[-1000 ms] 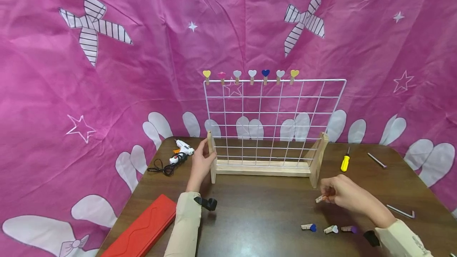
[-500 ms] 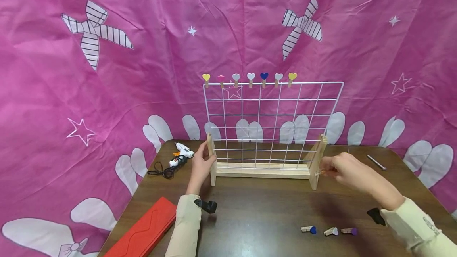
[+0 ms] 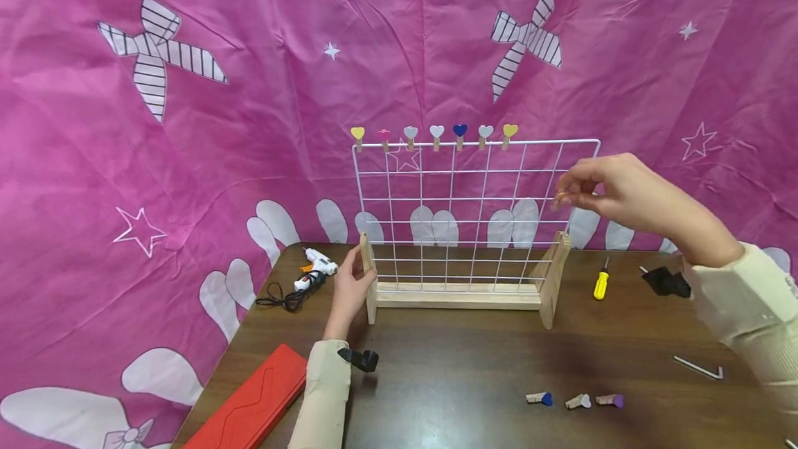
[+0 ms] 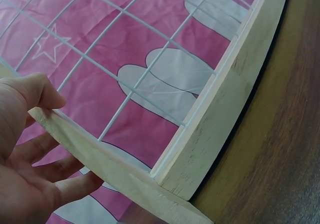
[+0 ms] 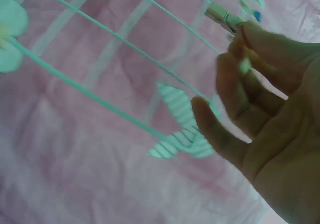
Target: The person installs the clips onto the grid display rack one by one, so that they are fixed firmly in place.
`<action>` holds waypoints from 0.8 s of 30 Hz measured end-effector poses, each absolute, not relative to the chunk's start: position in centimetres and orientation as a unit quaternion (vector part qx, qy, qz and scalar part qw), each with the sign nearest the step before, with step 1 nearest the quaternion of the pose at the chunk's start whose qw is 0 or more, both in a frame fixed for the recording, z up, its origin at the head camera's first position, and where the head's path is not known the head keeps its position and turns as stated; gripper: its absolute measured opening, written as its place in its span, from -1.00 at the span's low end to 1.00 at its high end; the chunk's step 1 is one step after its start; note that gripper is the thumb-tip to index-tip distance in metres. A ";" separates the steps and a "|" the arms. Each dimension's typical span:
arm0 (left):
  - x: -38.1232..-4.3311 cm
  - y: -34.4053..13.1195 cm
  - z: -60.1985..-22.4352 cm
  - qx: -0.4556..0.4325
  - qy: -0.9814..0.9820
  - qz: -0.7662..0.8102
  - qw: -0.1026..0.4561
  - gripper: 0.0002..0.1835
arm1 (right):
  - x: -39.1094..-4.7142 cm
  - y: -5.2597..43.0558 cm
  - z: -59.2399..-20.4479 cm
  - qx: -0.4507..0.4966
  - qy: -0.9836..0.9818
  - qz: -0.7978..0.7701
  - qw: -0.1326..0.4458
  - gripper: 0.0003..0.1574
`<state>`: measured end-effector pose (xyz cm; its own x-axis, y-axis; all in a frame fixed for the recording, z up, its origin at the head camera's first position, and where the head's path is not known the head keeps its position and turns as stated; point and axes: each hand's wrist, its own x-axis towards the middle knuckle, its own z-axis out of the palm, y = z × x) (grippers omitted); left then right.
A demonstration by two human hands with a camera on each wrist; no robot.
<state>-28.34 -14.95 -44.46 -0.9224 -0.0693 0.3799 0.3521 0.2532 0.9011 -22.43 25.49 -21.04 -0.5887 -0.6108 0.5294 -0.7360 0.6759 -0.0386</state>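
A white wire grid rack stands upright in a wooden base. Along the left part of its top wire sits a row of heart clothespins, among them a blue one and a yellow one. My left hand grips the left wooden upright, thumb on one side and fingers on the other. My right hand is raised in front of the grid's right side, pinching a small wooden clothespin between thumb and fingertips. The colour of its heart is hidden.
Blue, white and purple heart clothespins lie at the front right. A yellow screwdriver and a hex key lie further right. On the left are a glue gun with its cord and a red case.
My right hand has risen from low over the table to the height of the upper grid, carrying the clothespin. My left hand has stayed on the upright.
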 end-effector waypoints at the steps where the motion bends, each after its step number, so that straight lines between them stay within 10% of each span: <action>1: -28.7 -15.0 -44.9 -0.089 -0.772 -0.605 0.176 -0.40 | -22.5 25.3 -20.4 0.381 -0.881 0.120 0.255 -0.71; 24: -29.9 -15.2 -46.5 -0.086 -0.766 -0.606 0.194 -0.41 | -28.0 22.6 -14.4 0.364 -0.889 0.107 0.258 -0.89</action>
<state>-29.93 -15.24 -46.53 -0.9099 -0.1025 0.4020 0.3676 0.2498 0.8958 -27.96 22.63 -14.39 -0.6023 -0.5909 0.5367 -0.7016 0.7125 -0.0029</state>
